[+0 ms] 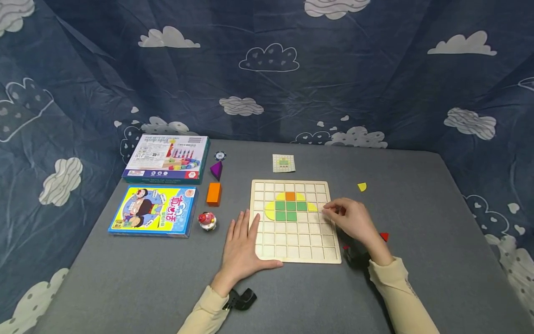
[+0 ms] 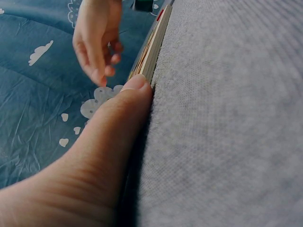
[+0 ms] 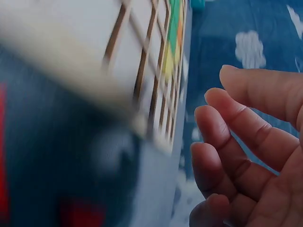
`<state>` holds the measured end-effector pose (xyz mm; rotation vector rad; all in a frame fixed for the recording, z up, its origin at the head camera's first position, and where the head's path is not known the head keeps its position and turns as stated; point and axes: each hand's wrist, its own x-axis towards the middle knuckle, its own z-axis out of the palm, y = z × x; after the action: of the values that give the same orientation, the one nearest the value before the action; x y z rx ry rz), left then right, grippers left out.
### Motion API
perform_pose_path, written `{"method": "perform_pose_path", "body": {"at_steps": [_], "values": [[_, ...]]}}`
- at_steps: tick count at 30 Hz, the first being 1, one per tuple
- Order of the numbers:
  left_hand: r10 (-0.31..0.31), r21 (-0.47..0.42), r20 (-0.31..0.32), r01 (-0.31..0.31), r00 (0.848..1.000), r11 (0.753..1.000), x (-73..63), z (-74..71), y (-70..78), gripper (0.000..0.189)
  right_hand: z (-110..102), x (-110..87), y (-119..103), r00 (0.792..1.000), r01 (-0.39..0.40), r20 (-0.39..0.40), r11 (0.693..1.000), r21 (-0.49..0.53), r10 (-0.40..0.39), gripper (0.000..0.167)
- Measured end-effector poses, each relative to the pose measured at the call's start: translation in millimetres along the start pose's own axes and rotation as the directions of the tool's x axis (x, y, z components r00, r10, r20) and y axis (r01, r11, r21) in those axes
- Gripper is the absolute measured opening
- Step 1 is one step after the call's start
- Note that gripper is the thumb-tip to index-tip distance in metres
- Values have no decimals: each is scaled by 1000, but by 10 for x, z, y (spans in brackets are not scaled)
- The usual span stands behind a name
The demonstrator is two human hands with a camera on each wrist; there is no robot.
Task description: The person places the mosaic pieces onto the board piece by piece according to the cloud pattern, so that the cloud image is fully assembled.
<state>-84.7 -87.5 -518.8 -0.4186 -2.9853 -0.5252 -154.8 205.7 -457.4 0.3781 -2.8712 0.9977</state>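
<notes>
A wooden grid board (image 1: 298,241) lies on the table with several green squares (image 1: 291,216), one orange square (image 1: 290,196) and several yellow curved pieces (image 1: 270,215) in its cells. My left hand (image 1: 241,253) is spread out along the board's left side, its thumb (image 2: 111,125) against the near edge. Over the right edge of the board hovers my right hand (image 1: 352,218), close to the yellow piece at that end. In the right wrist view its fingers (image 3: 246,146) are loosely bent, with nothing between thumb and fingertips.
Behind the board lies a small pattern card (image 1: 283,157). A loose yellow piece (image 1: 361,187) and a red triangle (image 1: 384,236) are at the right. Leftward are two boxes (image 1: 167,157), a poker chip (image 1: 219,156), a purple block (image 1: 216,170), an orange block (image 1: 214,194) and a cupcake toy (image 1: 207,221).
</notes>
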Motion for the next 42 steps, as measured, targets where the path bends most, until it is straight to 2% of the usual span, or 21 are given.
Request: {"method": "perform_pose_path", "body": {"at_steps": [5,11,14,19,23,29,33,37,42], "values": [[4,1,0,-4,1000,1000,2,-8,2,131,-234,-153,268,997,-69,-47,997,-47,67,16],[4,0,-4,-4,1000,1000,2,-8,3,131,-432,-326,498,993,-119,-33,987,-109,116,24],[4,0,-4,-4,1000,1000,0,-4,1,131,-489,-390,579,993,-117,-20,985,-124,115,26],[3,-3,2,-3,1000,1000,-4,-1,-2,131,-536,-446,680,998,-58,17,990,-127,61,27],[2,-7,4,-2,1000,1000,0,-4,-2,131,-529,-454,713,997,-51,48,989,-142,58,27],[1,-8,8,-1,1000,1000,1,-13,4,131,-505,-429,697,997,-48,47,987,-153,55,24],[-1,-5,13,1,1000,1000,3,-9,4,130,-496,-411,665,992,-105,52,986,-129,112,22],[-3,-3,21,3,1000,1000,2,-5,5,130,-462,-405,616,988,-146,29,984,-105,149,20],[-2,-5,14,2,1000,1000,-2,-8,-2,131,-381,-334,510,993,-121,-22,991,-63,120,17]]}}
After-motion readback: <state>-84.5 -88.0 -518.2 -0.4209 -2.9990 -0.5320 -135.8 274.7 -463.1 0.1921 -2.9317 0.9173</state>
